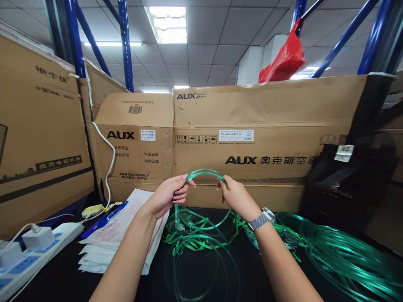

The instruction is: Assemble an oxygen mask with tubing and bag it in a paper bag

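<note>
Both hands hold up a loop of green clear plastic tubing above the dark table. My left hand is closed round the left side of the loop, fingers curled. My right hand pinches the loop's right side; its fingertips are partly hidden. Loose coils of the same tubing hang below the hands. Beneath them, a tangle of tubing with bright green straps lies on the table. Farther right is a large bundle of green tubing. A watch is on the right wrist.
White printed paper bags and a blue pen lie left. A white power strip with plugs sits at the left edge. Cardboard boxes wall the back. A black bag stands right; a red plastic bag hangs above.
</note>
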Motion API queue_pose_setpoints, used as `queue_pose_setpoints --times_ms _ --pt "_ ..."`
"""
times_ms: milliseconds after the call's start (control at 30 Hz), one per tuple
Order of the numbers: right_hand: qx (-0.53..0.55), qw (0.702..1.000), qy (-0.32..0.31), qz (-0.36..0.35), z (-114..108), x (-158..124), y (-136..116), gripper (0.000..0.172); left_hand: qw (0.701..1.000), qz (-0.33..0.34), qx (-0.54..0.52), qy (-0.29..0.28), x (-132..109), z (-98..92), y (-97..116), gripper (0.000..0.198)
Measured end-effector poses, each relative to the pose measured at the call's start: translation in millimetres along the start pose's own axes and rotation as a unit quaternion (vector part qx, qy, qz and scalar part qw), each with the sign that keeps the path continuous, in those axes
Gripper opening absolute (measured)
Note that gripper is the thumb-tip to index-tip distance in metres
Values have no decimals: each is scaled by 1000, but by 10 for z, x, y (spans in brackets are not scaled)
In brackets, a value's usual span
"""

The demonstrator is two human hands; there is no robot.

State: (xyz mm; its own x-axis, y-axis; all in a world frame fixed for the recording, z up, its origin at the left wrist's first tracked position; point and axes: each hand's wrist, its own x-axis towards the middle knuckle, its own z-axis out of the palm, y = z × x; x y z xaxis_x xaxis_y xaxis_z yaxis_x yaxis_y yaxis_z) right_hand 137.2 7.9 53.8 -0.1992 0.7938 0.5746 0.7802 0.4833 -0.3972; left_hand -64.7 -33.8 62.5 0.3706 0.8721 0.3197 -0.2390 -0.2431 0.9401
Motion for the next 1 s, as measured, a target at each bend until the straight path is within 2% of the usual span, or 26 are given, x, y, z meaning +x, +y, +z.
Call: queue_pose_setpoints --times_ms 67,100,200,233,300,367,433,500,567,633,700,767,867,1000 --pt "13 1000 -11 -19 3 -10 -34 13 1000 4 10 2 -10 -17 5 23" --pt "21 999 -12 -29 1 -17 -62 16 1000 3 17 0 -18 -21 10 23" --pt "58 995 13 -85 -8 -60 -185 46 999 -11 51 -8 -45 -9 25 26" --pt "69 991 20 -117 -8 -80 -231 50 998 -15 65 -8 -51 5 25 27" --pt "78 980 12 -184 1 -123 -314 42 996 -19 92 -2 -51 45 16 28" --pt "64 974 -18 -216 15 -156 -365 30 993 -11 114 15 -31 87 2 28" --pt "49 976 -33 -207 24 -166 -368 25 990 28 126 60 -5 107 6 24" --pt "47 981 -13 -190 18 -151 -326 25 978 97 123 137 -2 86 57 22" --pt "46 984 20 -172 -4 -119 -258 26 957 171 103 212 -61 20 168 31" --pt "39 986 51 -154 -34 -85 -190 25 944 223 57 238 -194 -78 324 48" --pt "33 987 67 -140 -63 -60 -141 25 952 243 -59 178 -377 -189 480 57" --pt "33 988 73 -133 -84 -49 -118 26 938 280 -134 155 -552 -295 592 62" --pt "36 988 72 -128 -98 -50 -115 28 927 299 -166 155 -704 -418 640 66" --pt "35 989 58 -130 -94 -60 -126 29 929 292 -168 154 -706 -473 582 69"
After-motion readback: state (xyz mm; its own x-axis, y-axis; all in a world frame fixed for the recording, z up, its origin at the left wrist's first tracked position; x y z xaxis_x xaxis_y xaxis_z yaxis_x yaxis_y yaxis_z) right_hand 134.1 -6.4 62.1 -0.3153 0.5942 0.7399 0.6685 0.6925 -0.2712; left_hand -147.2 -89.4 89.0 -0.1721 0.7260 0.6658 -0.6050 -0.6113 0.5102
